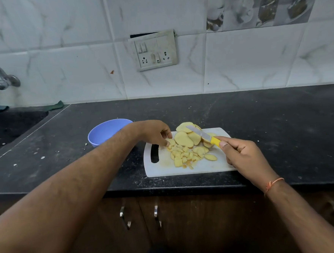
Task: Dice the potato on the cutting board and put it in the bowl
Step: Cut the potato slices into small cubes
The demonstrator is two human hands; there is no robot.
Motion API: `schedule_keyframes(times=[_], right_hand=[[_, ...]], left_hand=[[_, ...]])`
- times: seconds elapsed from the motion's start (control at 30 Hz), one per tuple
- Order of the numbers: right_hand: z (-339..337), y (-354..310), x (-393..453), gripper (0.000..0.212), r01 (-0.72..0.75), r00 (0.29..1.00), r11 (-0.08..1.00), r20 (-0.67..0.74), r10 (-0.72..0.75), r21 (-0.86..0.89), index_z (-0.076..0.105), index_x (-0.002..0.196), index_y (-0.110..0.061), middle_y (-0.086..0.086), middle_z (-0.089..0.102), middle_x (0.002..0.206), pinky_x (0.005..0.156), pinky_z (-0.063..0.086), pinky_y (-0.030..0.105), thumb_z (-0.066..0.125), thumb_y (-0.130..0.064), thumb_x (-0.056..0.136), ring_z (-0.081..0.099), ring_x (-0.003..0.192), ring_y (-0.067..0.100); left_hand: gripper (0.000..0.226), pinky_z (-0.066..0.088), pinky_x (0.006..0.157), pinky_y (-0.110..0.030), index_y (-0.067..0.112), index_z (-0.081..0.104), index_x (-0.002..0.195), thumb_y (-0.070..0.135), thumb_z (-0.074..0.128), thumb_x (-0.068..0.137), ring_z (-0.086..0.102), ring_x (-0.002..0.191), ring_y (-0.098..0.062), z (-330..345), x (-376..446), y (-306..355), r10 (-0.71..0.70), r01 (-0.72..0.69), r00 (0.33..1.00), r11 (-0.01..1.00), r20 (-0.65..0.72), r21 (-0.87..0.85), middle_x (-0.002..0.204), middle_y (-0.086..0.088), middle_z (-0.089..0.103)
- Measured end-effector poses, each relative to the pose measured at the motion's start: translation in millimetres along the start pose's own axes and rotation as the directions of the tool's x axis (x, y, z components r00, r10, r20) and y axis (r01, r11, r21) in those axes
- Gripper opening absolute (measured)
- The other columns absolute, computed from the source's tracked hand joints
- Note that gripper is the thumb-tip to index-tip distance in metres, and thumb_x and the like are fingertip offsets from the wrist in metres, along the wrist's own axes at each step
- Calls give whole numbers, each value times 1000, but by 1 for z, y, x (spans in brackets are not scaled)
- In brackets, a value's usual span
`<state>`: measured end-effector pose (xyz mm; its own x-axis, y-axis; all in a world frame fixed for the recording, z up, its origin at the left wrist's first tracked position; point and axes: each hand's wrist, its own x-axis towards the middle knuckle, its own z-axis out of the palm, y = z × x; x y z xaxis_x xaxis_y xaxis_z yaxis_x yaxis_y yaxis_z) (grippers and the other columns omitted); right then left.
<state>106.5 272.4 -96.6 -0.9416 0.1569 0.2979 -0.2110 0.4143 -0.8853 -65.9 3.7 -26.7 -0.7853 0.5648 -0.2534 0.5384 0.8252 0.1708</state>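
White rectangular plastic cutting board (pixel 206 166) lying flat on the black speckled stone desk (pixel 270 119), close to the near edge, slot handle at its 9 o'clock end. On the board, pale yellow potato slices (pixel 184 140) fanned toward 12 o'clock, some overhanging the far edge; smaller diced potato pieces (pixel 181 156) heaped just below them, toward 6 o'clock.

Left hand (pixel 155 134) reaching in from 8 o'clock, fingertips drawn together on a piece at the 9 o'clock edge of the pile. Left forearm crossing in front of the round lavender plastic bowl (pixel 103 131), hiding its right rim; inside of bowl mostly hidden. Bowl standing on the desk at 10 o'clock of the board, apart from it.

Right hand (pixel 241 153) at 3 o'clock of the board, clamped on the yellow handle of a small steel-bladed knife (pixel 203 134); blade pointing toward 10 o'clock, lying across the upper slices. Orange thread band (pixel 273 184) on the right wrist.

White crumbs scattered on the desk. Dark sink (pixel 10 127) at far 9 o'clock, chrome tap (pixel 0 78) above it. Grimy switch-and-socket plate (pixel 154 51) on the marbled white wall tiles (pixel 68 54) at 12 o'clock. Brown cabinet doors with metal handles (pixel 157 215) under the desk.
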Motion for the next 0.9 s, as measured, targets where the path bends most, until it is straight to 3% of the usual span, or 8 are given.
schedule_keyframes(times=[0.17,0.33,0.43,0.53,0.67,0.77,0.9], right_hand=[[1,-3,0,26,8,1000,1000,0,-8,-10,74,120,-43,-5,46,58,59,36,37,56,-31,106,39,58,17],[0,-4,0,26,8,1000,1000,3,-8,-28,74,120,-44,-3,46,59,57,36,37,56,-33,106,39,58,17],[0,-4,0,25,13,1000,999,-1,-13,-32,73,119,-45,-3,46,59,57,37,37,56,-33,105,40,58,16],[0,-4,0,25,19,1000,999,-5,-19,-26,73,118,-46,-3,45,59,57,36,36,56,-32,105,39,58,17],[0,-3,1,25,10,1000,1000,-8,-10,-25,74,119,-45,-3,43,59,58,34,37,56,-33,105,37,58,17],[0,-3,0,25,12,1000,1000,-7,-12,-24,74,116,-46,-4,43,58,58,34,35,56,-32,106,37,57,16],[1,-2,0,27,18,1000,1000,-11,-18,-7,75,112,-47,-4,43,58,58,34,36,55,-30,106,37,58,19]], left_hand=[[44,48,99,-30,27,64,129,44,80,92,62,115,-14,-4,5,-7,-64,65,998,995,16,-72,119,12,64],[48,43,86,-26,28,63,129,45,83,89,57,105,-10,-4,2,-10,-69,66,997,992,-32,-104,107,18,56],[28,44,73,-23,28,72,115,40,81,91,60,93,-8,-3,-7,-5,-48,29,981,994,-190,-103,96,18,62],[6,51,71,-21,30,79,92,36,79,92,67,86,-7,2,-25,5,-110,14,916,970,-386,-243,87,15,73],[12,50,60,-24,30,76,82,37,76,92,65,68,-6,26,-58,18,-287,24,810,888,-512,-459,71,13,73],[13,45,53,-20,23,73,84,31,68,93,52,52,-4,52,-85,24,-426,77,782,789,-454,-609,60,12,71],[22,53,59,-27,16,73,81,34,66,93,59,49,-1,73,-104,30,-515,139,767,716,-383,-684,67,10,76]])
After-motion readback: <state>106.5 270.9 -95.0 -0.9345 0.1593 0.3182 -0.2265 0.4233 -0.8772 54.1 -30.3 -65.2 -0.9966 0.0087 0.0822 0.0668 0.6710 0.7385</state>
